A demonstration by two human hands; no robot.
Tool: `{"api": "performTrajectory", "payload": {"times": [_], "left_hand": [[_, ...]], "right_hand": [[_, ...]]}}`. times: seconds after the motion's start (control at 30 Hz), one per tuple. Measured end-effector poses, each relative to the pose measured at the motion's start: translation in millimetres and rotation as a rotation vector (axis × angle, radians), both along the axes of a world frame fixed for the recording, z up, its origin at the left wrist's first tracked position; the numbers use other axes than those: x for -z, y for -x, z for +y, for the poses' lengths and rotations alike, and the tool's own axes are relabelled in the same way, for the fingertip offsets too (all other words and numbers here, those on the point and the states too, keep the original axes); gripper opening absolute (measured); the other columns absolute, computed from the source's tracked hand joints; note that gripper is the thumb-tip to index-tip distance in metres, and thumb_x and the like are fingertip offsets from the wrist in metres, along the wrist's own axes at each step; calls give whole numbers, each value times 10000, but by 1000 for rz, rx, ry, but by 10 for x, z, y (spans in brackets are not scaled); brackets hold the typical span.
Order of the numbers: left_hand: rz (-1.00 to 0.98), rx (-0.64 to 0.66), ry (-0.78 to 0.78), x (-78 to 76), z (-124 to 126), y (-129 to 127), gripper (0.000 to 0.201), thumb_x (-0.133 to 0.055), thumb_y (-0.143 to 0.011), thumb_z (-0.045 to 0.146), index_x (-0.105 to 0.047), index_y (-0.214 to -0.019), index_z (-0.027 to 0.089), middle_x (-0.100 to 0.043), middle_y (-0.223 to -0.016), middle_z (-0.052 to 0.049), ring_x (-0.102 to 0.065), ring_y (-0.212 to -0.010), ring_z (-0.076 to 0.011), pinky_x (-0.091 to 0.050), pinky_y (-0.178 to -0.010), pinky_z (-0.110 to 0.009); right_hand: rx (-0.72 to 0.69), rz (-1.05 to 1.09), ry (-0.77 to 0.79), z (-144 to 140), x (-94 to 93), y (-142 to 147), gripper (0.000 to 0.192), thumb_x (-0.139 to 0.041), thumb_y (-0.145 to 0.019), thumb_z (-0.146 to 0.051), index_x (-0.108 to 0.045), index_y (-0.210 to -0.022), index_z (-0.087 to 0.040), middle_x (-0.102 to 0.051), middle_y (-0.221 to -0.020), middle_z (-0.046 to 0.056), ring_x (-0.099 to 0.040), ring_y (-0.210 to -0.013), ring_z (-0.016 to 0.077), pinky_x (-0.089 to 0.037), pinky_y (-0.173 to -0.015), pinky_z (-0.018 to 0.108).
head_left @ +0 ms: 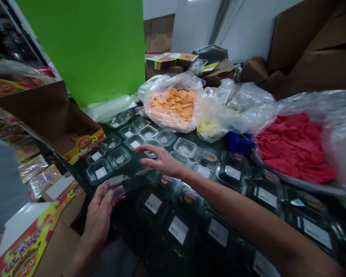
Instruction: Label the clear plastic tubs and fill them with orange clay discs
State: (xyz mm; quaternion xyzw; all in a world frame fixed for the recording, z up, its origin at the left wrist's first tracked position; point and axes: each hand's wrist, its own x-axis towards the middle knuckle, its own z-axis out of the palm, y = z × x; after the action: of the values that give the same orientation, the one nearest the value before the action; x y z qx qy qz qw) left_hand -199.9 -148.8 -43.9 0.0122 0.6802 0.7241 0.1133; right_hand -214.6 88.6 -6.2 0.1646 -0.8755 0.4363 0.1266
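Observation:
My left hand (100, 213) is closed on a clear plastic container (119, 181), held over the front edge of the dark table (123, 227). Fingers spread and with nothing in them, my right hand (160, 161) hovers above the rows of containers. Close to its fingertips lies an open clear tray with a white label (135, 143). Below the right forearm are several lidded clear containers, some with white barcode labels (153, 203) and some with colourful round stickers (189, 196).
Behind the rows stand a plastic-lined bag of orange discs (174, 104), a bag of yellow pieces (209, 129), a blue holder (240, 142) and a tub of red pieces (296, 150). An open cardboard display box (50, 115) stands left; another printed box (37, 234) is at lower left.

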Motion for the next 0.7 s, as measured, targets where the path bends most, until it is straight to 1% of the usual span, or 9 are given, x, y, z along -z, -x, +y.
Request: {"api": "performTrajectory", "payload": {"times": [0.07, 0.13, 0.23, 0.3, 0.4, 0.5, 0.53, 0.6, 0.7], "left_hand": [[-258, -107, -291, -54, 40, -33, 153, -551, -847, 216, -594, -989, 180, -678, -993, -79, -678, -914, -218, -581, -729, -325], [-470, -183, -427, -93, 87, -81, 118, -459, -881, 131, -565, -930, 145, -682, -929, -111, -699, -847, -199, -590, -700, -297], [-676, -198, -486, -131, 84, -178, 148, -397, -905, 103, -538, -943, 121, -670, -1030, -188, -708, -874, -214, -600, -708, -285], [-682, -167, -443, -139, -24, -252, 202, -413, -891, 98, -535, -1050, 120, -648, -1117, -211, -698, -940, -241, -605, -713, -288], [-521, -219, -283, -118, -313, -368, 376, -477, -842, 123, -502, -1215, 157, -650, -1133, -185, -681, -988, -271, -607, -693, -295], [-238, -253, -2, -67, -494, -496, 493, -649, -768, 265, -519, -1244, 249, -625, -1212, -102, -631, -1075, -276, -589, -777, -304], [-132, -195, 106, -45, -473, -537, 513, -690, -743, 308, -536, -1231, 274, -612, -1239, -75, -611, -1101, -275, -573, -829, -323], [101, 50, 315, 6, -293, -597, 497, -698, -741, 346, -561, -1215, 286, -589, -1281, -59, -574, -1148, -281, -515, -941, -397], [506, 424, 597, 103, 166, -592, 453, -594, -816, 321, -556, -1253, 212, -519, -1364, -132, -465, -1260, -329, -371, -1055, -529]], "right_hand": [[0, 89, 38, 25, 65, -104, 439, -699, -815, -348, -550, -1184, -166, -598, -1220, 109, -550, -1137, 243, -429, -972, 409], [34, 80, -12, -26, 206, -110, 517, -734, -767, -246, -508, -1224, -162, -597, -1195, 118, -582, -1066, 235, -466, -919, 392], [101, -30, -67, -177, 414, 69, 535, -649, -775, -71, -442, -1263, -139, -620, -1093, 90, -636, -805, 150, -512, -760, 291], [137, -74, -114, -245, 460, 238, 511, -625, -784, -52, -439, -1254, -126, -627, -1048, 82, -622, -720, 133, -499, -709, 273], [199, -108, -228, -203, 354, 372, 370, -642, -798, -108, -524, -1149, -120, -631, -1001, 98, -606, -796, 185, -464, -726, 303], [226, -111, -332, -18, 139, 224, 203, -630, -830, -155, -593, -1027, -128, -624, -991, 105, -578, -887, 216, -424, -770, 312], [222, -113, -356, 54, 70, 116, 177, -632, -834, -162, -604, -1006, -131, -627, -976, 96, -573, -882, 209, -415, -770, 302], [200, -125, -395, 187, -41, -147, 149, -650, -828, -171, -621, -968, -131, -640, -922, 76, -570, -832, 190, -405, -744, 283], [174, -157, -437, 326, -133, -557, 107, -673, -809, -156, -640, -905, -121, -656, -854, 63, -570, -774, 176, -398, -703, 268]]}}
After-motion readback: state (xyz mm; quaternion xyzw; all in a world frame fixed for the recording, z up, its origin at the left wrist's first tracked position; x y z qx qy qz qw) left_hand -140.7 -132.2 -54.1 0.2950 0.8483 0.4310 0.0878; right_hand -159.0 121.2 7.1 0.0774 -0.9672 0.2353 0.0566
